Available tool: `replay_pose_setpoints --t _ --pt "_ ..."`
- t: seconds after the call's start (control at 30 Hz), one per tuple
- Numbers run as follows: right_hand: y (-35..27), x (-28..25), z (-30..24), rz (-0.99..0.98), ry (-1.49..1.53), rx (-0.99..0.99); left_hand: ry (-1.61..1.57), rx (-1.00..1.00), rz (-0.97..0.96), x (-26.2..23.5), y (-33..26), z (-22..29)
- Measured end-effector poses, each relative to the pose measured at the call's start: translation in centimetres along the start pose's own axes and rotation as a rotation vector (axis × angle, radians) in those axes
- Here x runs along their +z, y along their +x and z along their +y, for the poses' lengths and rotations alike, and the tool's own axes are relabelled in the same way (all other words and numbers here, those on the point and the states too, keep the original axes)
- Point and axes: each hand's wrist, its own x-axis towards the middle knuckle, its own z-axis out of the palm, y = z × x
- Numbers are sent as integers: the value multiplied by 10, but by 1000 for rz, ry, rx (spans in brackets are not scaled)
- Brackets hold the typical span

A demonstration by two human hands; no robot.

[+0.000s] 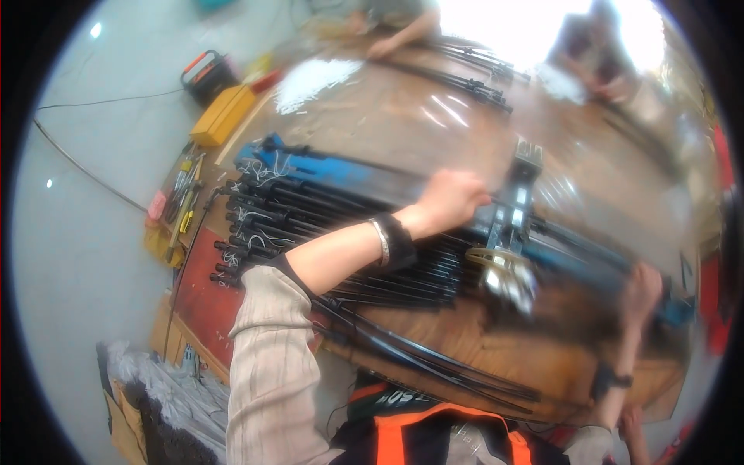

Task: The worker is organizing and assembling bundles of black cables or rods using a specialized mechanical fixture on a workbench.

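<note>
My left hand (453, 200) is closed in a fist over a long blue bench fixture (333, 168), just left of an upright metal clamp-like part (513, 209). What its fingers hold is hidden. My right hand (642, 291) is closed near the fixture's right end, blurred by motion; its grip cannot be made out. A long black rod (341, 160) lies along the fixture and runs toward my left hand. Beneath my left forearm lies a bundle of black rods (380, 260) with loose white strings at their left ends. Beside the clamp is a yellowish ring-shaped item (496, 257).
More black rods (434, 356) lie along the wooden table's near edge. Hand tools (186, 190) and a yellow box (223, 115) line its left side. Across the table, one person's arm (407, 35) rests near other rods, and another person (601, 58) works at the far right.
</note>
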Motion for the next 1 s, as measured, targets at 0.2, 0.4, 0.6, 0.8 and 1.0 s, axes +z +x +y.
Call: replay_pose_setpoints --t 0.2,0.4,0.6,0.8,1.0 --pt "-5 4 5 -64 -42 65 92 0 47 10 0 5" --pt "-4 2 0 -48 12 87 88 40 130 7 -4 4" --pt "0 -11 -39 -17 12 65 18 101 143 3 0 5" --pt "-20 -13 -117 1 175 -174 105 8 -81 -3 5 7" --pt "-37 -29 -145 -125 302 -9 174 -17 -116 4 15 15"
